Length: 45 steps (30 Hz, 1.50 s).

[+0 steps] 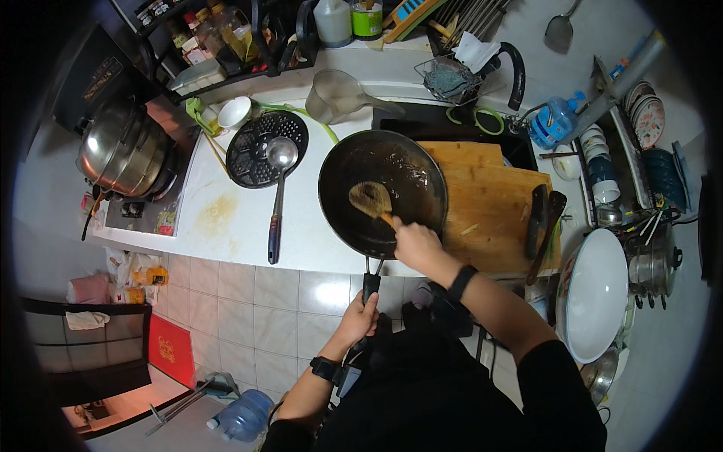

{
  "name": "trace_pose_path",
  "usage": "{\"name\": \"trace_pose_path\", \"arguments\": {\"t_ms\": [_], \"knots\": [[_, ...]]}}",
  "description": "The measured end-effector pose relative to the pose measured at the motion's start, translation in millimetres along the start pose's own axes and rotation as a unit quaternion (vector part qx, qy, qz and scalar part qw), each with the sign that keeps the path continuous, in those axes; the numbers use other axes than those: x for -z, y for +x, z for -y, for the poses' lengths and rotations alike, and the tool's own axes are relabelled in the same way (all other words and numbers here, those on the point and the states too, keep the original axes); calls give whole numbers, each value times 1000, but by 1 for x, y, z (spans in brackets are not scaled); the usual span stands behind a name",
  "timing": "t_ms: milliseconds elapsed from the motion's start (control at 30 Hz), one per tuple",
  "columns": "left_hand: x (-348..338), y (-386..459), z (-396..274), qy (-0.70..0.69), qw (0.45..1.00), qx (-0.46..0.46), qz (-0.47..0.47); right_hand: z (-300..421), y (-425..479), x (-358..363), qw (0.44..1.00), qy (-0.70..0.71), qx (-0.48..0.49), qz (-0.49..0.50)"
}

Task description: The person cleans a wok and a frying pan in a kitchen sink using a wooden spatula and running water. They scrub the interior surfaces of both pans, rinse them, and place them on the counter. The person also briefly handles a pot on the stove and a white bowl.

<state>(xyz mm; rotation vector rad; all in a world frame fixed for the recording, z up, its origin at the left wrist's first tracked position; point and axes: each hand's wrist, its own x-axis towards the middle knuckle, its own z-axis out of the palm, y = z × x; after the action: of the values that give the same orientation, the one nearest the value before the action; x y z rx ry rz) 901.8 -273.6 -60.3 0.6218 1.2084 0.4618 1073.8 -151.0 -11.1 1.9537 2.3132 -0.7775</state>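
Observation:
A dark wok point(361, 164) with wet, shiny patches inside rests on the white counter point(226, 243), its right rim beside a wooden cutting board point(486, 226). My left hand point(360, 316) grips the wok's black handle point(370, 284), which juts past the counter's front edge. In my right hand point(421, 246) is the handle of a brush point(370, 199), its bristle head down inside the wok. Left of the wok, a metal ladle point(281, 155) lies with its bowl on a round black perforated plate point(248, 152).
A metal steamer pot point(124, 147) stands on the stove at left. Behind the wok are a plastic water scoop point(333, 96) and the black sink point(517, 144). A cleaver point(536, 220) lies on the board's right side. A large white basin point(596, 296) leans at right.

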Motion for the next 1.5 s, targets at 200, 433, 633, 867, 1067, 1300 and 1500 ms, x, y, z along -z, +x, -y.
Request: {"name": "trace_pose_path", "arguments": {"t_ms": [200, 433, 633, 867, 1067, 1300, 1500], "knots": [[3, -2, 2, -15, 1000, 1, 3, -28, -49, 5, 997, -38, -8, 73], [0, -2, -4, -11, 1000, 6, 9, -32, 25, 3, 996, 44, -47, -58], [1, -4, -5, 8, 1000, 6, -4, -2, -33, -1, 998, 16, 8, 54], [1, -4, -8, 16, 1000, 9, -2, -52, -21, 4, 997, 5, -72, 3], [0, -5, -8, 17, 1000, 17, 1, -17, 10, -6, 999, 10, -28, -16], [1, -3, -1, 8, 1000, 8, -5, -53, -47, -7, 996, -47, -37, 67], [1, -1, -6, 19, 1000, 0, 9, -42, 23, 9, 997, 20, -50, -52]]}}
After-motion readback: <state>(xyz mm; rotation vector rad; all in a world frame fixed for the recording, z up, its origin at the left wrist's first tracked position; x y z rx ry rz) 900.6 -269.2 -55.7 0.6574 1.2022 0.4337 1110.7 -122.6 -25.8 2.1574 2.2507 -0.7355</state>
